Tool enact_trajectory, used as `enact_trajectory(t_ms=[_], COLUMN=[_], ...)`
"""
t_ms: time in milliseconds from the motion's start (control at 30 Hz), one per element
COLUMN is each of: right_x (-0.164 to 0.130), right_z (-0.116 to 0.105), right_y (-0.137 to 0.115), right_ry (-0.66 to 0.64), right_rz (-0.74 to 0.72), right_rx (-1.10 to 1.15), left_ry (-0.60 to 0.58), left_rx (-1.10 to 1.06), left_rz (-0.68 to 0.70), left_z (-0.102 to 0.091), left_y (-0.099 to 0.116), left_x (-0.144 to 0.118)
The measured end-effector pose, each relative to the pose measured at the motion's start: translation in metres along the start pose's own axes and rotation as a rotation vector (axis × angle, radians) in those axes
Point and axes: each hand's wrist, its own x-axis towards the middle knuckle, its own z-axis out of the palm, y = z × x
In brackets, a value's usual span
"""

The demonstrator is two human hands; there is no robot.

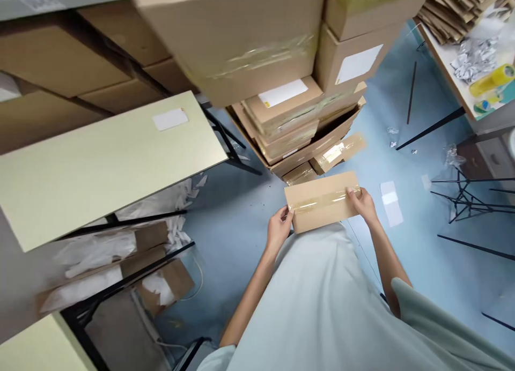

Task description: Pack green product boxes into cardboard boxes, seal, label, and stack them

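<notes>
Held out in front of my body is a small flat cardboard box, a strip of clear packing tape running lengthwise along its middle. My left hand pinches its left end, thumb near the tape's end. At the right end my right hand grips it, with the thumb on top over the tape. The box's underside is hidden from me. Just beyond it, a taped box with a label lies against a large open carton filled with flat parcels.
Big taped cartons are stacked ahead. To the left stands a pale folding table bearing a white label. A right-hand table holds flattened cardboard and yellow tape rolls. Black metal legs and paper scraps lie on the blue floor.
</notes>
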Motion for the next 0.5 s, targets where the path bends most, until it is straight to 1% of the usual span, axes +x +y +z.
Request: enact_trajectory(t_ms=[67, 100, 167, 300, 367, 433, 500], right_x=[0.043, 0.07, 0.131, 0.275, 0.348, 0.419, 0.488], right_z=[-0.019, -0.03, -0.058, -0.131, -0.166, -0.194, -0.209], right_y=[0.016, 0.026, 0.051, 0.11, 0.138, 0.16, 0.175], right_ry=[0.028, 0.046, 0.088, 0.163, 0.164, 0.152, 0.142], right_rz=[-0.013, -0.033, -0.071, -0.046, -0.046, -0.092, -0.152], right_rx=[-0.04, -0.048, -0.048, -0.065, -0.11, -0.157, -0.2], left_ry=[0.008, 0.011, 0.002, -0.095, -0.132, -0.152, -0.156], left_rx=[0.036, 0.047, 0.052, 0.038, 0.057, 0.084, 0.081], left_rz=[-0.025, -0.032, -0.044, -0.1, -0.137, -0.167, -0.188], left_z=[0.046, 0.073, 0.138, 0.286, 0.355, 0.414, 0.461], left_y=[0.005, 0.007, 0.012, 0.021, 0.023, 0.02, 0.013], left_x=[0.03, 0.048, 0.089, 0.18, 0.227, 0.272, 0.315])
